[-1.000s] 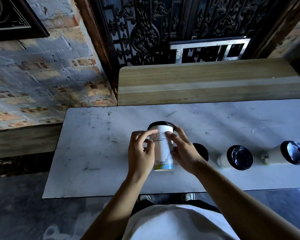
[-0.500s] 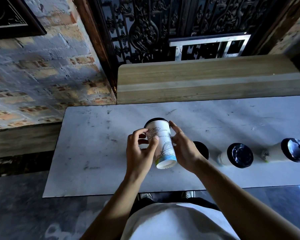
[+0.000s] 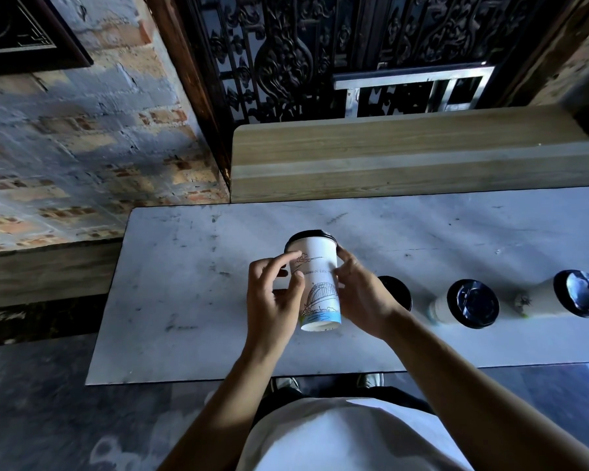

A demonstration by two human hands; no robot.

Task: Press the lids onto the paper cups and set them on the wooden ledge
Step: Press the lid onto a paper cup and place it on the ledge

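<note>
Because the black lid (image 3: 312, 235) wanted seating all round, I held the printed paper cup (image 3: 318, 287) tilted above the marble table (image 3: 184, 300), left hand (image 3: 272, 300) and right hand (image 3: 361, 297) gripping its sides, short of the wooden ledge (image 3: 405, 158).

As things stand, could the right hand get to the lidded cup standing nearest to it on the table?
Probably not yet: the right hand is busy holding the printed cup together with the left hand. Otherwise, the nearest lidded cup stands just beyond its wrist, with nothing between.
</note>
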